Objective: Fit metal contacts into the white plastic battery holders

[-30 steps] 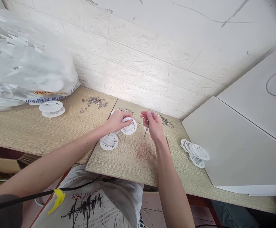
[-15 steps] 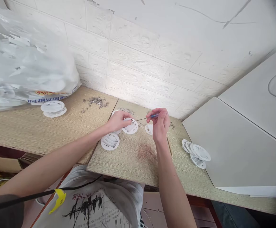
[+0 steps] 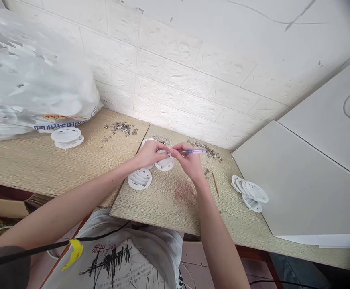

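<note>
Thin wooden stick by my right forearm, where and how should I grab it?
I'd pinch the thin wooden stick at mid-length from above, a fingertip on each long side. It lies flat on the table, running roughly away from you, and it's slim. Come in from its right, since your right forearm is close on its left.

White shirt, red and black print.

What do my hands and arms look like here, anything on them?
Left hand and right hand are bare, without gloves; no sleeves show on the forearms. A black cable with a yellow tag crosses the view by the left forearm.
</note>
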Available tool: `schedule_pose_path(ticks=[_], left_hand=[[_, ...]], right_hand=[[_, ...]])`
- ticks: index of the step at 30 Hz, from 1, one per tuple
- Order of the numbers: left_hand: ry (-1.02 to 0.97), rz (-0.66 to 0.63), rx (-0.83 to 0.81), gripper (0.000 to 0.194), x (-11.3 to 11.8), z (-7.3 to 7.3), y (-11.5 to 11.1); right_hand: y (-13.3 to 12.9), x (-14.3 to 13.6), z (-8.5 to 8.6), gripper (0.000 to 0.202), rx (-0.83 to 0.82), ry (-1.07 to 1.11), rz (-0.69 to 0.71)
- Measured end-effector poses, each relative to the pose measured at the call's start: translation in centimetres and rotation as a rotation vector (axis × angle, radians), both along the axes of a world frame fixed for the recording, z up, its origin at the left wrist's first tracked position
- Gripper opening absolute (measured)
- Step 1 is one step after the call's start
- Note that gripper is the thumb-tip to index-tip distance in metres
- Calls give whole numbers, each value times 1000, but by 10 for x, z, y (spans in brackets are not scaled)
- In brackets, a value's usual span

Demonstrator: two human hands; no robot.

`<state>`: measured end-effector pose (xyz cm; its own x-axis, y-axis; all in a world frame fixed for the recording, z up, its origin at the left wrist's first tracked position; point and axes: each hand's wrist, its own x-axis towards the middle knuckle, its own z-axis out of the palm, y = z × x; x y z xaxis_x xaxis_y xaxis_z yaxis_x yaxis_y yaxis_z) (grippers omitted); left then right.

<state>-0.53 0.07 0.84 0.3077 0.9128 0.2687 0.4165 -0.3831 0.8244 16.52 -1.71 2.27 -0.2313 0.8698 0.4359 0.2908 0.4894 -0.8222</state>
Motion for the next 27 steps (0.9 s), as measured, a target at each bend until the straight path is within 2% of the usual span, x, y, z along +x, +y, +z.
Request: schedule_pose_path(ticks=[4,7,10,14,27], left_hand=[[4,10,-22,36,0,-1,1],[-24,8,-28,36,0,-2,2],[-31,22,-41,36,0,-1,2],[28,58,-35,38,0,1,0],[21,16,8,35,0,-2,2]], right_hand=[[0,6,1,27,-208,102,37],[1,9,2,28,-245,140,69],[4,9,1,28,-215,184,68],[6,5,-1,29,-148,149,-2],[2,-1,0,33,-73,47,-40]])
